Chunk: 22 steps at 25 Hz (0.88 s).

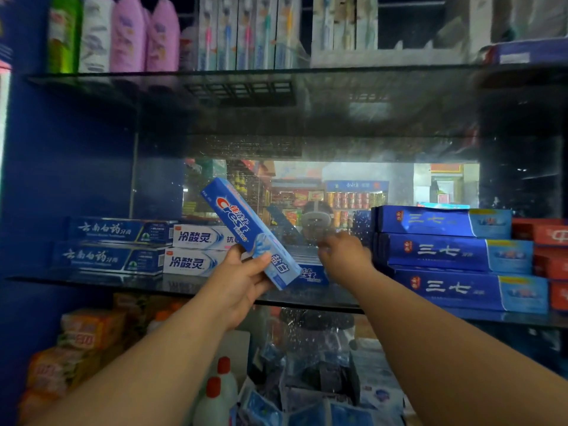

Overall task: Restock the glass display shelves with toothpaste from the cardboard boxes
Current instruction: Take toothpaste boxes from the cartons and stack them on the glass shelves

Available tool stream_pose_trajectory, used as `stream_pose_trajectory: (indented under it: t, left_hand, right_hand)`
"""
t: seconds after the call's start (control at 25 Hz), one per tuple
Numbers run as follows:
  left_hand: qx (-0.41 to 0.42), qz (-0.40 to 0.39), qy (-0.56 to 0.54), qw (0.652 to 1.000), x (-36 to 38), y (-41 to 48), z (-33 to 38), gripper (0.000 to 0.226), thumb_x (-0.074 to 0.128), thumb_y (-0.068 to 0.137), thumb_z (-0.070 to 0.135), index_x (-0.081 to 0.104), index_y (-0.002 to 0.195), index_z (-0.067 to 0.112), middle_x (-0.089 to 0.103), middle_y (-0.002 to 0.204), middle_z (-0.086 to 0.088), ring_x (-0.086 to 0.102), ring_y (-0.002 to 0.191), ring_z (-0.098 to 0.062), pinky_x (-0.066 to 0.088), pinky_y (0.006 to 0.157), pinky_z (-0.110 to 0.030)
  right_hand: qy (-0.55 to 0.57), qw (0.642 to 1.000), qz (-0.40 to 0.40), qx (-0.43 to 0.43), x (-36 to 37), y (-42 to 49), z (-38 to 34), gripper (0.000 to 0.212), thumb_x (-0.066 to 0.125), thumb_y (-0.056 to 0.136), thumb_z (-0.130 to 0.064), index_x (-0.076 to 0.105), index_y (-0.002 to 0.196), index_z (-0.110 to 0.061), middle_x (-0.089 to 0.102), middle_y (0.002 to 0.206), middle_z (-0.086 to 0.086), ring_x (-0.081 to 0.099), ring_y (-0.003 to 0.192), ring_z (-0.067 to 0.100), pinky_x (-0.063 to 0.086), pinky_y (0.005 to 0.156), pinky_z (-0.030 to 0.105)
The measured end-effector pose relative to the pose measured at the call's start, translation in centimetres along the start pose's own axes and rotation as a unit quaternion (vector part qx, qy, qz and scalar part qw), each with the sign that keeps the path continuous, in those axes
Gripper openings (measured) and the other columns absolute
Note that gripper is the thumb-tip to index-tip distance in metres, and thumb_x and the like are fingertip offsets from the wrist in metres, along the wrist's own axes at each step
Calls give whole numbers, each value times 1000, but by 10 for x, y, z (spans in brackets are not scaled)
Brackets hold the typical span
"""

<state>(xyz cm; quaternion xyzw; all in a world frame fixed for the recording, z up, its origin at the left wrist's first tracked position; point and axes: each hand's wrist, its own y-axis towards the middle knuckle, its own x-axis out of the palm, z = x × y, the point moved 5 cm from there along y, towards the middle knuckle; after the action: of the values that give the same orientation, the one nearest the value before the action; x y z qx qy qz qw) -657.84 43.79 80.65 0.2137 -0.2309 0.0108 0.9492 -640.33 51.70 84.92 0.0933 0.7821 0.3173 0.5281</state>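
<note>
At the centre of the frame, the left hand (pixel 236 279) pinched a tilted blue toothpaste box (pixel 250 233) above the glass shelf (pixel 310 295); just right, the right hand (pixel 344 255) hovered over a flat-lying box (pixel 310 274), its blurred grip impossible to tell.

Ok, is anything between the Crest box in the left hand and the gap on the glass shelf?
Yes. The right hand reaches into that gap, over a second Crest box already lying on the glass shelf. Nothing else visible blocks the held Crest box in the left hand.
</note>
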Motion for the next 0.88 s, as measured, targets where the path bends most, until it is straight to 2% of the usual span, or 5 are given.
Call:
stream_pose_trajectory:
  t: [0.12,0.36,0.52,0.68,0.88]
  left_hand:
    - [2,3,23,1000,21,6,-8,36,53,92,-1,46,124,15,64,118,-12,65,104,-30,54,85,-44]
    - [36,51,217,974,30,15,-6,27,56,93,8,50,118,15,60,128,-3,60,107,-18,48,97,-38]
    - [149,174,454,861,-5,14,15,45,51,94,10,41,137,20,46,139,1,50,115,-16,44,98,-36]
    - [177,107,656,726,-8,18,5,38,42,98,18,46,135,27,33,150,6,29,139,-16,20,116,-48]
    - [98,-17,825,556,3,27,-17,43,27,102,35,30,146,37,14,158,16,-11,147,-18,-3,111,-64]
  right_hand:
    - [347,935,-79,-2,-22,-3,-39,50,45,93,-57,55,130,-24,61,123,-1,55,107,17,41,88,34]
    - [194,975,-66,-80,-45,4,-49,41,50,98,-33,48,139,-26,62,121,2,59,96,19,50,82,35]
    - [-49,989,-118,-78,-15,3,-21,40,41,102,-33,45,140,-24,56,127,14,54,107,28,48,91,37]
    - [-173,968,-165,-76,21,-1,-7,44,37,102,-39,37,145,-31,40,141,12,35,129,32,35,104,44]
    - [-173,975,-129,-55,27,-2,5,45,42,97,-52,38,142,-46,24,154,-1,18,141,28,12,114,54]
